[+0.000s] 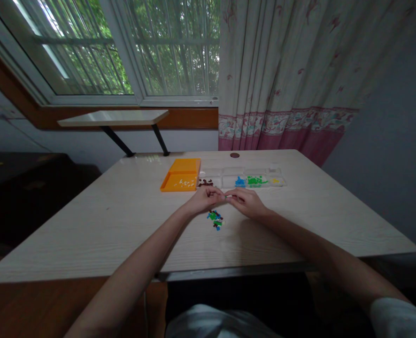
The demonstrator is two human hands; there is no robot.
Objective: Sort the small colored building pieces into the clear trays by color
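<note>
My left hand (206,199) and my right hand (247,203) meet fingertip to fingertip above the table, both closed in a pinch. Between them shows a tiny green piece (225,197), mostly hidden by the fingers. Just below my hands lies a small pile of mixed pieces (215,218) in green, blue, brown and white. Beyond them stands a clear compartment tray (233,172) with brown pieces (205,182), blue pieces (240,181), green pieces (256,180) and yellow pieces (275,180) in separate compartments. White pieces (187,182) lie in an orange tray (171,183) at its left.
The pale wooden table (130,225) carries a raised shelf (114,118) on black supports at the back left. A round dark disc (234,155) is set near the table's back edge. Behind are a barred window and a patterned curtain (264,84).
</note>
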